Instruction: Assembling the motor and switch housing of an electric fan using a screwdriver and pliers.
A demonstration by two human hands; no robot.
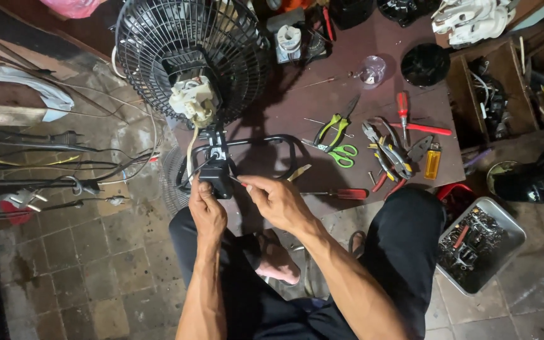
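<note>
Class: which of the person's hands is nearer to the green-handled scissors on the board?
Right. The right hand is just below-left of the green-handled scissors; the left hand sits farther left, gripping the black switch box.

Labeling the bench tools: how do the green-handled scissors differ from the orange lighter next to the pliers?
The green-handled scissors lie flat near the green-handled pliers, with two loop handles and metal blades. The orange lighter is a small translucent block with a metal cap, right of the pile of pliers. The scissors are larger and splayed; the lighter is compact. Both rest untouched on the brown board.
</note>
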